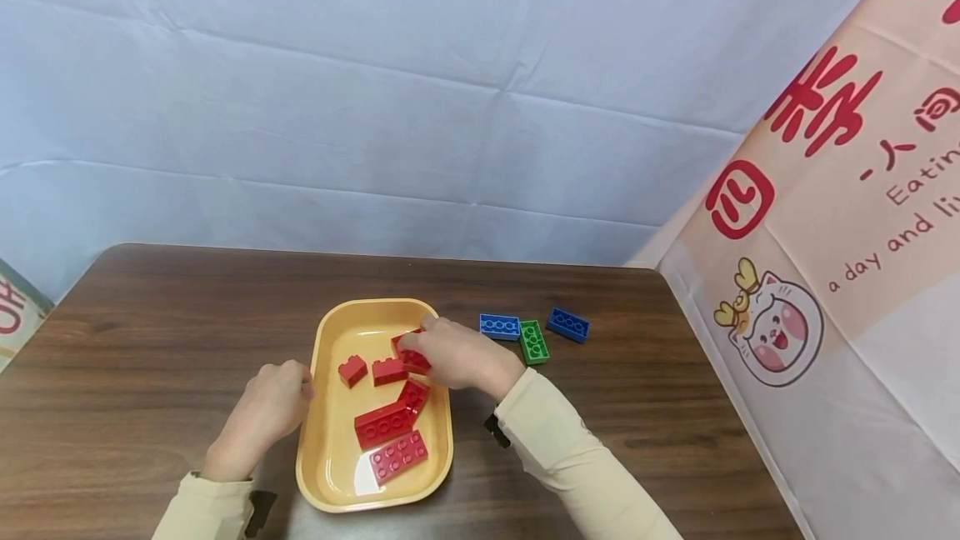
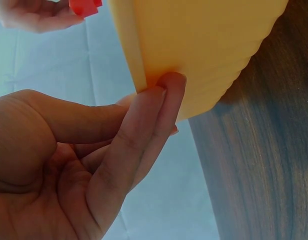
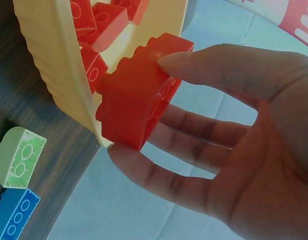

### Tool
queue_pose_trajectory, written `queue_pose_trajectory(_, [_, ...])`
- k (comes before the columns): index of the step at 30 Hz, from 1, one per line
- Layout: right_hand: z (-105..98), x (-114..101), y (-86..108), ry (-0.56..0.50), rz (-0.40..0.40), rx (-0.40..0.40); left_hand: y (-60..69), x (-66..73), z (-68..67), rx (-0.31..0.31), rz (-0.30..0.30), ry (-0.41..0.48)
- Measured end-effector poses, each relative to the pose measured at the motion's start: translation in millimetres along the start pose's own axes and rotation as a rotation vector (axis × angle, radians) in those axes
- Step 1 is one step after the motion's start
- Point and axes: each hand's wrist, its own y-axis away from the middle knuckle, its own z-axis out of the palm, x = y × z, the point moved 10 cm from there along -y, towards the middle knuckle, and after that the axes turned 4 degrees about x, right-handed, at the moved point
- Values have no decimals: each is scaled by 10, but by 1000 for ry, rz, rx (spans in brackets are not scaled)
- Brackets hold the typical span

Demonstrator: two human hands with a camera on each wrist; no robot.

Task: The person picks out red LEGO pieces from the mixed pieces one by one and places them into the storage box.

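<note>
A yellow tray point(image 1: 327, 473) on the table holds several red building bricks, among them a long studded brick point(image 1: 398, 457) at the near end and a small one point(image 1: 352, 371) on the left. My left hand point(image 1: 272, 407) pinches the tray's left rim; in the left wrist view its thumb and fingers point(image 2: 144, 120) close on the yellow edge. Over the tray's right side, my right hand point(image 1: 457, 354) holds a red brick between thumb and fingers. The right wrist view shows that red brick point(image 3: 139, 90) tilted, studs facing the tray.
Right of the tray lie a blue brick point(image 1: 499, 326), a green brick point(image 1: 534, 342) and a second blue brick point(image 1: 567, 324) on the dark wooden table point(image 1: 187, 315). A pale cloth point(image 1: 337, 107) hangs behind the table, and a printed cloth point(image 1: 840, 273) hangs at the right.
</note>
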Motion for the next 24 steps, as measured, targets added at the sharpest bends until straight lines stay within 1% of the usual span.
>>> queue_pose_trajectory(9, [-29, 25, 1, -15, -4, 11, -13, 6, -15, 15, 9, -11])
queue_pose_trajectory(14, [-42, 33, 6, -16, -13, 15, -20, 4, -14, 11, -2, -12])
queue_pose_trajectory(24, [-29, 87, 10, -13, 9, -2, -25, 9, -18, 1, -12, -5])
